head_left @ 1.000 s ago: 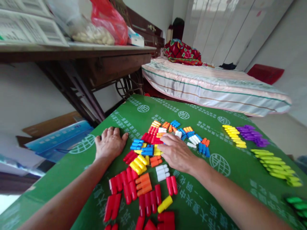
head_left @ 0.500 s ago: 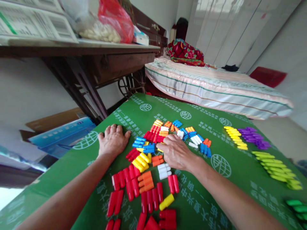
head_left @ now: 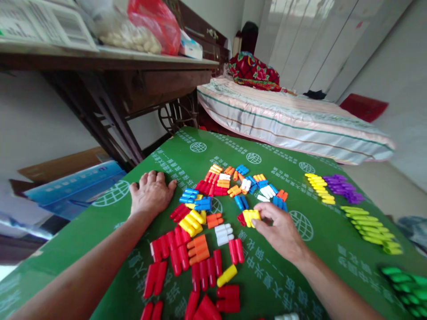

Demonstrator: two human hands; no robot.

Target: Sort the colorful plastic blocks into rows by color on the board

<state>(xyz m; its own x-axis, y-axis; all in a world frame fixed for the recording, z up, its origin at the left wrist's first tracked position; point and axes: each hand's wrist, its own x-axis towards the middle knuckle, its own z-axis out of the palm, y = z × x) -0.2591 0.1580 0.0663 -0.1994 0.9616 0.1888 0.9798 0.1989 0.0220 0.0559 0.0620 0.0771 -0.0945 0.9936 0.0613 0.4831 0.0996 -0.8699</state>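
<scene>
My left hand (head_left: 151, 194) lies flat on the green table top (head_left: 213, 144), fingers outstretched and nothing in it. Between the thumb and fingers of my right hand (head_left: 278, 226) is a yellow plastic piece (head_left: 251, 218) shaped like pen caps side by side. A dark red piece (head_left: 241, 219) shows right beside it; whether I grip that too, I cannot tell. Blue pieces (head_left: 240, 202) lie just behind. Left of my right hand are white pieces (head_left: 223, 234), orange pieces (head_left: 198, 250) and many red pieces (head_left: 208, 272), scattered toward me.
Sorted groups line the table's right side: yellow pieces (head_left: 320, 189), purple pieces (head_left: 343, 188), lime pieces (head_left: 372, 229) and dark green pieces (head_left: 408, 284). A wooden desk (head_left: 160, 89) with bags stands at the left. Beyond the table is a bed (head_left: 283, 113).
My right hand has moved right and toward me out of the mixed pile, bringing the yellow piece along. My left hand stays flat in place. The view has shifted slightly.
</scene>
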